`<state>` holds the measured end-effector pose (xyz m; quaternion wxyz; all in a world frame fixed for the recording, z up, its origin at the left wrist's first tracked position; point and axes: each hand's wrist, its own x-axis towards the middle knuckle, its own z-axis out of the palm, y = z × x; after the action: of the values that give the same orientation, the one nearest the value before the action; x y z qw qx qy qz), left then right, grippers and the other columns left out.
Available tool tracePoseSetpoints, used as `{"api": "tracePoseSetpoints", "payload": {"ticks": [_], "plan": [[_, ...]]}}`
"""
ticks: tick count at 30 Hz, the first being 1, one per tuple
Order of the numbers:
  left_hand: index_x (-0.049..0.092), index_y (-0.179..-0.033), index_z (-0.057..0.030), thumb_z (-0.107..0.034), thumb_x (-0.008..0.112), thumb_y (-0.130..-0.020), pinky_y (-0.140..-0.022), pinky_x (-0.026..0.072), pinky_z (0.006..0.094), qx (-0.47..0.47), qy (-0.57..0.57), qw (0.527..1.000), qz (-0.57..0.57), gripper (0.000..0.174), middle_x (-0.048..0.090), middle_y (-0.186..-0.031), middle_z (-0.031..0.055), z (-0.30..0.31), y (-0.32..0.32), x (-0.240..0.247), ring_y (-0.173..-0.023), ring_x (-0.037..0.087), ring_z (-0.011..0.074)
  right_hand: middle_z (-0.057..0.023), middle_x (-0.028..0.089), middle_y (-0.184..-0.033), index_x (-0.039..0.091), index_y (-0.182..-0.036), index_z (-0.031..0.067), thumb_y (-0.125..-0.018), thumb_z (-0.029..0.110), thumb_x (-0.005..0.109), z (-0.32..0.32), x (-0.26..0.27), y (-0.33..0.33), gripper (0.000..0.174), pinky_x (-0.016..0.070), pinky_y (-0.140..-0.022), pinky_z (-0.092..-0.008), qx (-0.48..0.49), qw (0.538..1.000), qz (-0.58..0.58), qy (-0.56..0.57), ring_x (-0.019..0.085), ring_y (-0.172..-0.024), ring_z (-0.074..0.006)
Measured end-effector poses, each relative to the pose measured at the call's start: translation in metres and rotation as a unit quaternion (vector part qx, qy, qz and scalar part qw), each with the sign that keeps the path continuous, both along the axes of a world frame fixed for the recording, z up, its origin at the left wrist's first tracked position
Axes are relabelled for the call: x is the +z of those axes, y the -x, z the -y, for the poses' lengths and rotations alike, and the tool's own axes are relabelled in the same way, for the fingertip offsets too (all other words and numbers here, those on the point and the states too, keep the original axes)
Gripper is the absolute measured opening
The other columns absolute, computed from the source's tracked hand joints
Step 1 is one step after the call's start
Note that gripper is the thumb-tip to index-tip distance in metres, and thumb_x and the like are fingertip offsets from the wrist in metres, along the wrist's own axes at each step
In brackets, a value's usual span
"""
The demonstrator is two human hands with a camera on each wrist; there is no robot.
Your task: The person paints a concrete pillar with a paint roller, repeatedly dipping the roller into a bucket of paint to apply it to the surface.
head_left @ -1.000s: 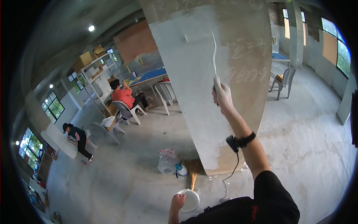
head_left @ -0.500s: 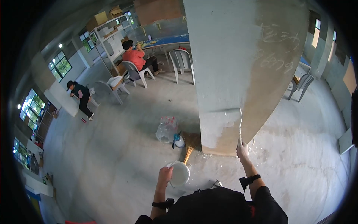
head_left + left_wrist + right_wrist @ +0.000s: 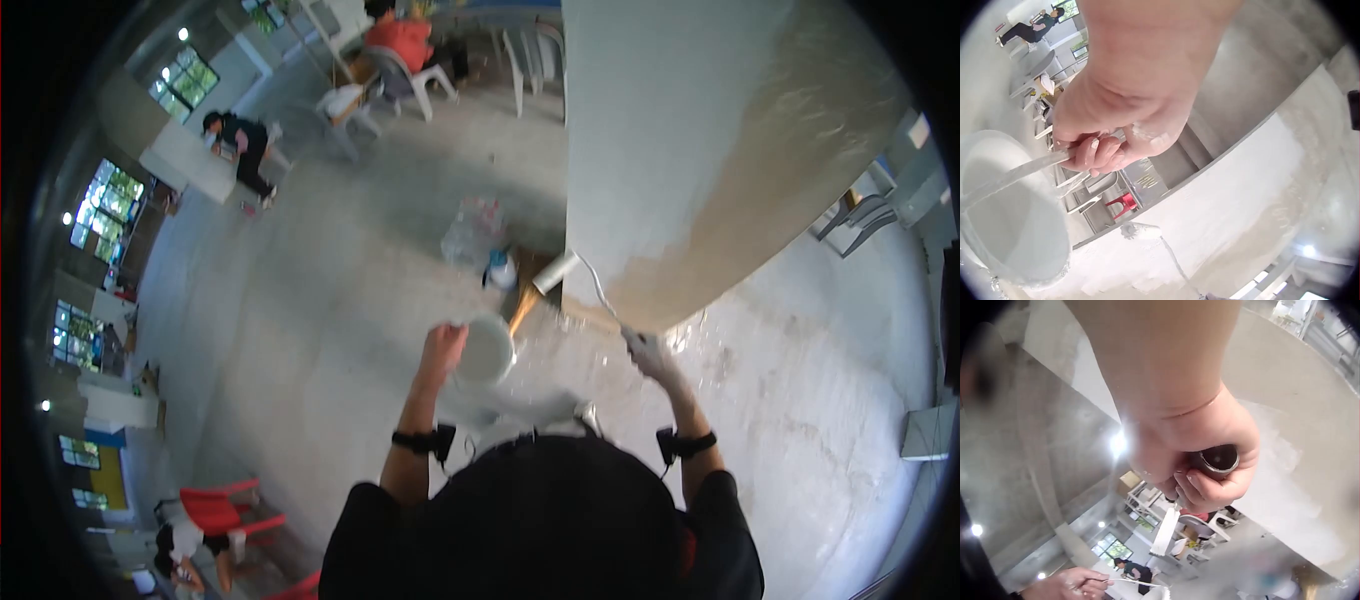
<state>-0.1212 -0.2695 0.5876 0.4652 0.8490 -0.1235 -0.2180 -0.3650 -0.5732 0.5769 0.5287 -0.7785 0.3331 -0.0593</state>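
My left hand [image 3: 441,354] grips the handle of a white bucket [image 3: 487,350]; in the left wrist view the fingers of the left hand [image 3: 1124,119] curl round the handle above the bucket [image 3: 1022,219]. Around the grip of a paint roller my right hand [image 3: 655,360] is closed. The white roller head [image 3: 556,272] is off the pillar's face, up and right of the bucket. The pillar [image 3: 660,150] is coated pale grey on its left part and bare brown on its right. The right wrist view shows the hollow handle end [image 3: 1219,459] inside the right hand [image 3: 1197,450].
A broom [image 3: 523,310], a spray bottle [image 3: 499,270] and a clear plastic bag [image 3: 473,230] lie or stand by the pillar's base. Farther off are a seated person in red [image 3: 400,42], a bending person [image 3: 243,150], grey chairs [image 3: 862,222] and a red chair [image 3: 215,508].
The roller has come down the pillar and away from its surface, leftward towards the bucket. The head view has tilted further down, and the right arm has drawn in nearer the body.
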Motion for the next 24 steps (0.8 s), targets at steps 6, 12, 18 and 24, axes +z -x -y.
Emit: {"api": "tracePoseSetpoints", "payload": {"ticks": [6, 12, 18, 24], "plan": [[0.06, -0.079, -0.0041, -0.031, 0.056, -0.089, -0.044, 0.0324, 0.0232, 0.05, 0.066, 0.99, -0.111, 0.029, 0.048, -0.059, -0.0019, 0.023, 0.013, 0.053, -0.047, 0.04, 0.0062, -0.0185, 0.056, -0.062, 0.06, -0.081, -0.0026, -0.094, 0.034, 0.048, -0.025, 0.052, -0.013, 0.041, 0.0421, -0.052, -0.0407, 0.184, 0.981, -0.045, 0.034, 0.055, -0.056, -0.0282], [0.058, -0.081, -0.0042, -0.027, 0.056, -0.091, -0.044, 0.024, 0.0228, 0.062, 0.106, 0.984, -0.13, 0.025, 0.038, -0.058, -0.0057, 0.037, 0.024, 0.078, -0.047, 0.029, 0.0046, -0.0274, 0.062, -0.08, 0.063, -0.087, -0.0039, -0.092, 0.046, 0.045, -0.037, 0.055, -0.035, 0.053, 0.0469, -0.069, -0.0477, 0.267, 0.943, -0.188, 0.07, 0.061, -0.079, -0.0412], [0.057, -0.08, -0.0054, -0.024, 0.06, -0.088, -0.045, 0.0268, 0.0223, 0.035, 0.044, 0.99, -0.133, 0.021, 0.038, -0.059, -0.0059, 0.052, 0.036, 0.077, -0.049, 0.032, 0.0045, -0.0196, 0.066, -0.085, 0.065, -0.092, 0.0025, -0.089, 0.036, 0.051, -0.07, 0.057, -0.053, 0.037, 0.0507, -0.074, -0.0477, 0.291, 0.912, -0.19, 0.218, 0.065, -0.083, -0.0373], [0.058, -0.085, -0.0009, -0.026, 0.06, -0.087, -0.047, 0.0355, 0.0228, 0.043, 0.034, 0.989, -0.138, 0.025, 0.05, -0.063, -0.0013, 0.054, 0.041, 0.068, -0.051, 0.043, 0.0062, -0.0142, 0.065, -0.079, 0.063, -0.088, 0.0057, -0.083, 0.017, 0.054, -0.078, 0.064, -0.049, 0.015, 0.0523, -0.065, -0.0398, 0.296, 0.877, -0.151, 0.347, 0.067, -0.079, -0.0287]]}}
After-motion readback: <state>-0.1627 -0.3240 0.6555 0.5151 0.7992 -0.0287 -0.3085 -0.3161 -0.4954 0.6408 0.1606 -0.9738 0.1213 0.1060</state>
